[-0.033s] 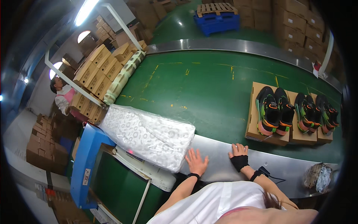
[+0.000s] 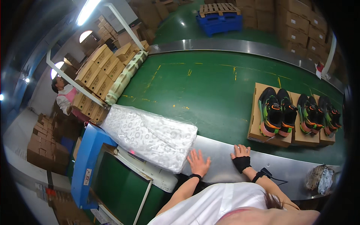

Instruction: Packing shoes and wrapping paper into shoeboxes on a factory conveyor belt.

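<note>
My left hand (image 2: 198, 163) lies with fingers spread on the metal ledge (image 2: 215, 176), holding nothing. Its fingertips are close to the right end of a bundle of white sheets with a grey ring pattern (image 2: 150, 137), wrapped in clear plastic; whether they touch it I cannot tell. On the same ledge, farther right, rests my right hand (image 2: 241, 158) in a black fingerless glove, fingers stretched out and nothing in them. Beyond it, black sneakers with orange and green trim (image 2: 270, 114) stand on brown shoe boxes (image 2: 258, 133) on the green conveyor belt (image 2: 210, 101).
A blue machine frame (image 2: 88, 165) stands at left, beside the bundle. Stacked shoe boxes (image 2: 99, 71) and a co-worker (image 2: 65, 95) are behind it. Crumpled plastic and brown material (image 2: 322, 180) sit at the ledge's right end. A blue pallet (image 2: 219, 24) is across the belt.
</note>
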Motion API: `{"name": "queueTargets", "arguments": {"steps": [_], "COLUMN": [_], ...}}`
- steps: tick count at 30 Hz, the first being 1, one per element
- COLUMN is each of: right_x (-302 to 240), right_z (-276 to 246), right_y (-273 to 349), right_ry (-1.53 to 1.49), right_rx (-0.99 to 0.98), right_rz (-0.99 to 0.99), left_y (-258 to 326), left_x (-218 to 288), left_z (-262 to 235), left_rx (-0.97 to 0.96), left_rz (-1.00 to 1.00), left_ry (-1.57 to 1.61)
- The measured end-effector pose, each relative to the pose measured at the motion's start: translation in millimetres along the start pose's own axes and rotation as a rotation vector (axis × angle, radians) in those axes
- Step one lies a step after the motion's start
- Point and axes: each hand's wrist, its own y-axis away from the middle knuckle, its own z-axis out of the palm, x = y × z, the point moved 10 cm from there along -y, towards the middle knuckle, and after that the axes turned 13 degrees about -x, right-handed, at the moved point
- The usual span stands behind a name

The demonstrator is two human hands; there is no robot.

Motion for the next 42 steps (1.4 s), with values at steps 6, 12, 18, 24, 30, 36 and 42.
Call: {"name": "queueTargets", "arguments": {"steps": [6,12,18,24,30,36,42], "right_x": [7.8,2.8,-6.7,-6.1,-2.3,-0.7,-3.8], "right_z": [-0.3,9.9,12.9,11.9,9.3,8.8,6.8], "right_y": [8.4,13.5,11.5,9.8,9.9,15.1,17.5], "right_ry": [0.035,0.064,0.058,0.039,0.054,0.024,0.048], "right_rx": [0.032,0.061,0.016,0.006,0.005,-0.034,-0.017], "right_rz": [0.019,0.02,0.015,0.0,0.033,0.053,0.046], "left_y": [7.8,12.9,17.5,15.6,13.5,18.4,21.4], "left_x": [9.6,3.4,-3.8,-4.1,-1.1,-0.5,-0.6], "left_z": [-5.8,-20.1,-21.4,-26.3,-21.8,-20.2,-23.9], "left_rx": [0.024,0.016,0.003,0.032,-0.003,-0.003,-0.005], "left_rz": [0.007,0.016,0.026,0.05,0.023,0.029,0.025], "left_ry": [0.008,0.078,0.075,0.111,0.093,0.101,0.084]}}
